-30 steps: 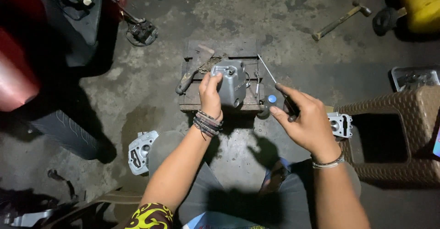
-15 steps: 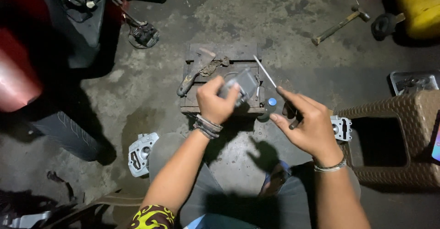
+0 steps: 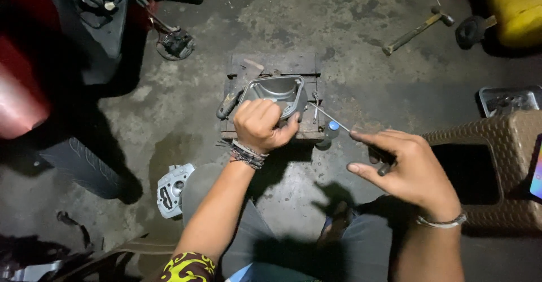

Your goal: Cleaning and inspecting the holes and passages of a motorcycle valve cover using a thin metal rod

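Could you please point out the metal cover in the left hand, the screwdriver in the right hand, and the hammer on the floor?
Metal cover (image 3: 275, 90), head view, on its hollow inner face.
Screwdriver (image 3: 330, 116), head view, on its thin metal shaft.
Hammer (image 3: 415, 31), head view, on the middle of its handle.

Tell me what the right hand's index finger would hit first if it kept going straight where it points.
Probably the thin metal rod just off the right hand's fingertip, then the grey metal cover in the left hand; depth is unclear.

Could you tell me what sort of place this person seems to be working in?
Most likely a small vehicle repair workshop: a stained concrete floor, a tyre, a hammer lying loose, and the left hand gripping a grey metal engine cover on a wooden block.
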